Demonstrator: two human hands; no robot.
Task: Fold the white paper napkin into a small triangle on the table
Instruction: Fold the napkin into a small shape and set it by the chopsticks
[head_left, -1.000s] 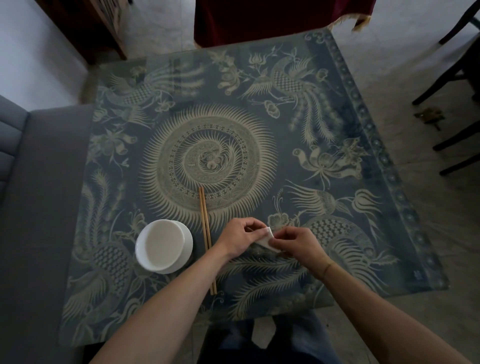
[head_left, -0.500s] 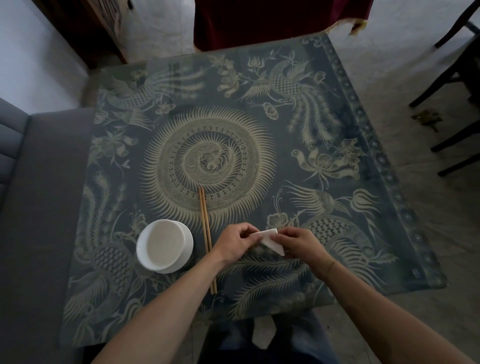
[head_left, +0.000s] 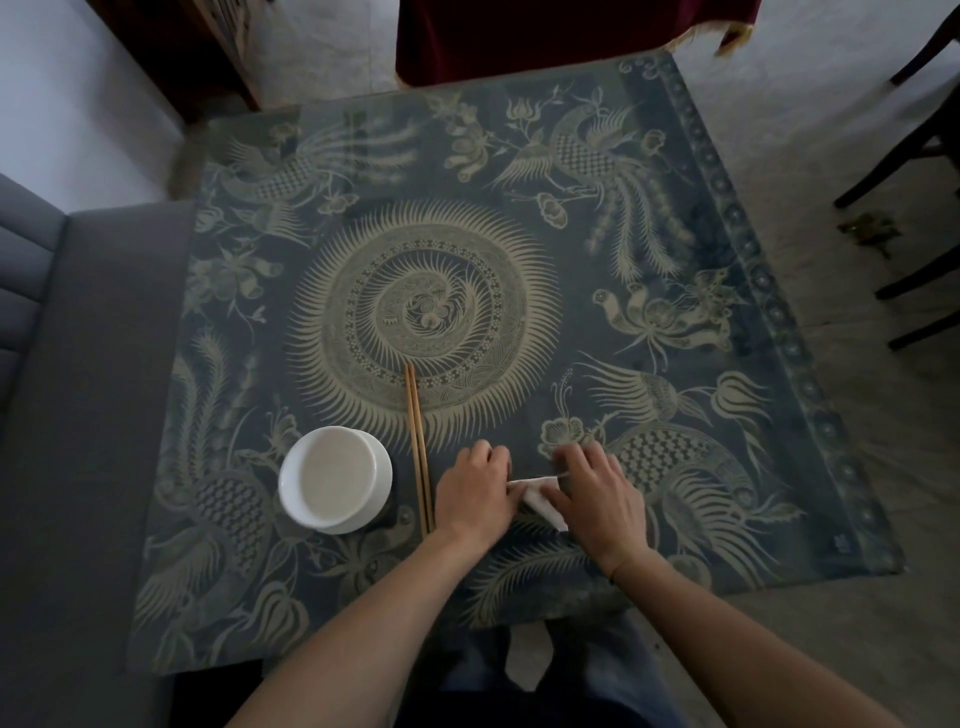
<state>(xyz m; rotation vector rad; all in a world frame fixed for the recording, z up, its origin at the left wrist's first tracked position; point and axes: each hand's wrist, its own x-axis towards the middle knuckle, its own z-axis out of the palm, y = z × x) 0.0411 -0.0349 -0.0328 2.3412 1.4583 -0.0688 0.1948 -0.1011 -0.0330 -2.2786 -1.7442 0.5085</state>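
The white paper napkin (head_left: 540, 496) lies small and folded on the patterned table (head_left: 675, 260) near the front edge, between my two hands. Only a narrow white wedge of it shows; the rest is under my fingers. My left hand (head_left: 475, 491) rests palm down on its left end, fingers curled. My right hand (head_left: 597, 493) lies palm down over its right part, fingers pressing along the upper fold. Both hands pin the napkin flat to the table.
A white bowl (head_left: 336, 479) stands left of my left hand. A pair of wooden chopsticks (head_left: 418, 447) lies between the bowl and that hand, almost touching it. A grey sofa (head_left: 78, 415) borders the table's left side; dark chair legs (head_left: 914, 156) stand at the right.
The napkin was held pinched between both hands' fingertips just above the table. Now both hands have turned palm down and press it flat on the table.
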